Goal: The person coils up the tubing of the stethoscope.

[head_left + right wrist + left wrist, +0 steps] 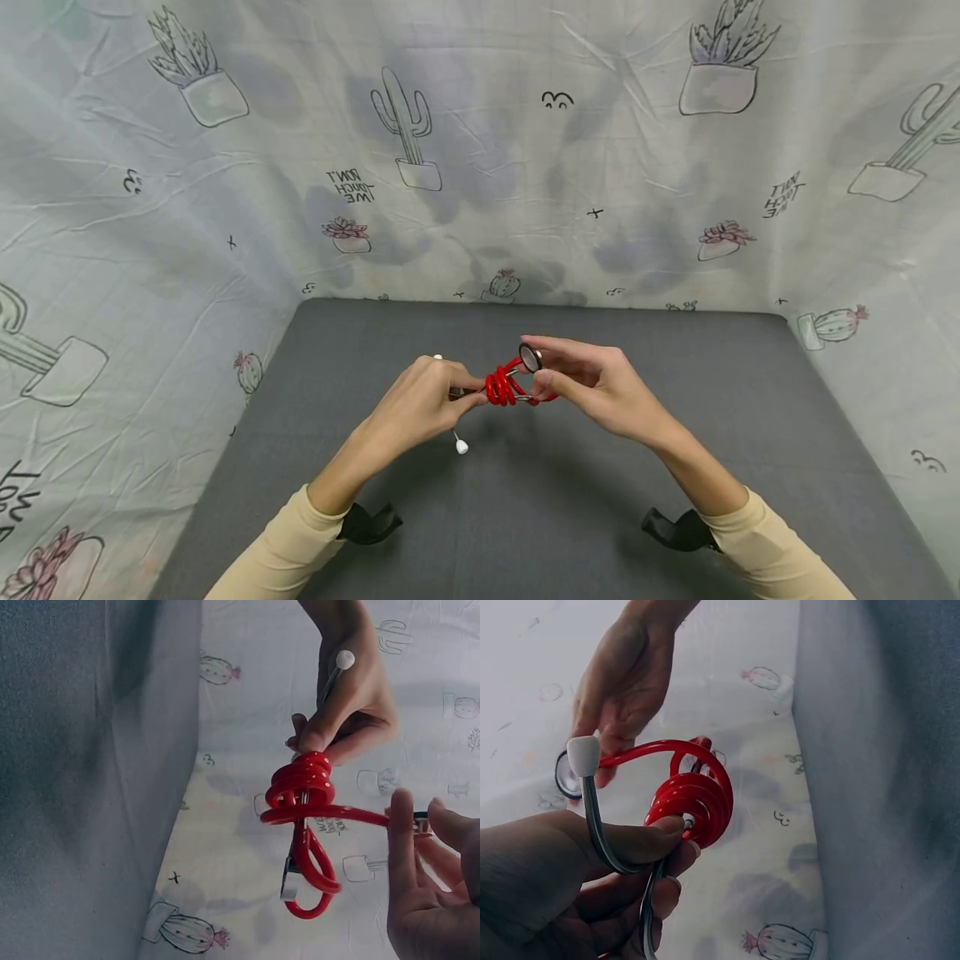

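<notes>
A stethoscope with red tubing (499, 387) is held up over the grey table, its tube wound in several turns round its metal part. My left hand (420, 398) pinches the metal ear tubes (592, 817) right beside the coil, thumb on top. One white ear tip (461, 447) hangs below that hand; another white tip (345, 660) sticks out above it in the right wrist view. Between thumb and fingers, my right hand (600, 383) holds the round chest piece (530, 358), from which a stretch of tube runs to the coil. A red loop (330, 862) hangs past the coil.
The grey table (555, 517) spreads beneath both hands. Around its back and sides hangs a pale cloth (495, 142) printed with potted cacti. Black straps (371, 525) show at both wrists by the cream sleeves (281, 542).
</notes>
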Demonstrator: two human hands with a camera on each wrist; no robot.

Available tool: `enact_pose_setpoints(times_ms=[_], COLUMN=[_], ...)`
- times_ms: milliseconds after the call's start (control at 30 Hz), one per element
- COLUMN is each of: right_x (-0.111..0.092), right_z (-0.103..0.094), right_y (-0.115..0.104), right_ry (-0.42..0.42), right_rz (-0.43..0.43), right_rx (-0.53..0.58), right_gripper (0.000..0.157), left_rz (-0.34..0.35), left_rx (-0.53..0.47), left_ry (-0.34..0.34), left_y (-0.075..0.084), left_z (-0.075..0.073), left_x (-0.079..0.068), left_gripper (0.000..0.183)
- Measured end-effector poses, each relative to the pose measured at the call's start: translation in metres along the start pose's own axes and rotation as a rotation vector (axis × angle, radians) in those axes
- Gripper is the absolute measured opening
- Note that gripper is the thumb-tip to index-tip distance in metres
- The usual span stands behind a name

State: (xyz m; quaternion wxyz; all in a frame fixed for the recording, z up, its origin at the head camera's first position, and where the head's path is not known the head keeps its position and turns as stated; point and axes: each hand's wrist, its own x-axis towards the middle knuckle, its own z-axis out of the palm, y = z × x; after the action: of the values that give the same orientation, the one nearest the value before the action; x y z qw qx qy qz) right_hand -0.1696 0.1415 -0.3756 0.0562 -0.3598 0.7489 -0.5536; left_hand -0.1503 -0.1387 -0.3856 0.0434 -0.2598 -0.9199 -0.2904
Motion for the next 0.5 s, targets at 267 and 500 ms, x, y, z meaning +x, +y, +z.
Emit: enact_pose_setpoints(times_ms=[267,500], right_x=[-0.003,-0.007], right_z=[0.013,0.028], right_y=[0.002,0.008], right_ry=[0.071,0.29], right_rz=[0.032,-0.26], right_rx=[-0.145,-0.618], right_gripper=[0.039,0.041], left_rz=[0.066,0.081], left_rx=[-0.058,-0.047], left_ry=[0.003,0.03], left_y=[0.003,0.002], left_z=[0.0,0.003], left_x=[-0.005,-0.009], left_gripper=[0.015,0.015])
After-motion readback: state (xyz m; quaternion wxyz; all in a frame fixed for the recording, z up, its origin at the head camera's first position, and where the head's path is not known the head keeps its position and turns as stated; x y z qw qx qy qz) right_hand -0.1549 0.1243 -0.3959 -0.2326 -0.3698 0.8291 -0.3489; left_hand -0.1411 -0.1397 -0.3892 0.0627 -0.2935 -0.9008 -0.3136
